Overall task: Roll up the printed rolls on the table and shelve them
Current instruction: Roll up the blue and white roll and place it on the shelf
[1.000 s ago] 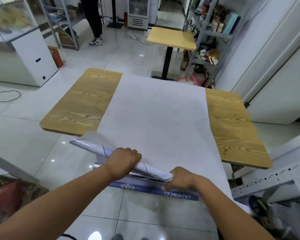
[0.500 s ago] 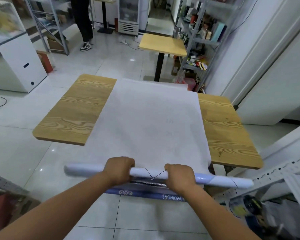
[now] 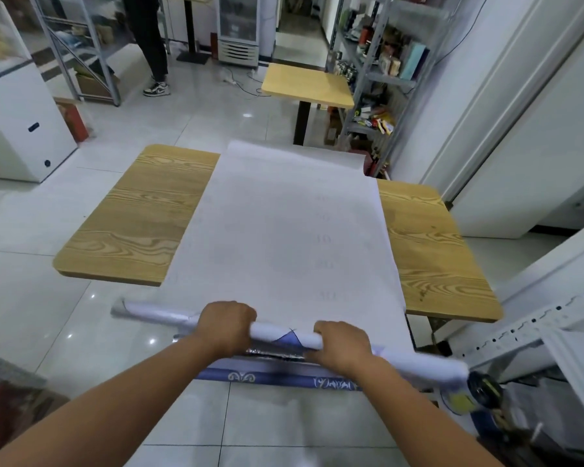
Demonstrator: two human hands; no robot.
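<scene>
Since half a second ago: roll [image 3: 284, 335] turned further, its left end now tilted away from me and its right end nearer, blurred. Nearest: my left hand [image 3: 225, 326] and right hand [image 3: 343, 345], fingers curled over the roll and pinching it, side by side near its middle. Roll: long axis crosswise to me, held off the near edge of the counter [image 3: 129, 227]. Beyond: unrolled white sheet [image 3: 284, 230] runs straight away across the counter, so rolling goes forward. Far: shelf [image 3: 381, 72].
</scene>
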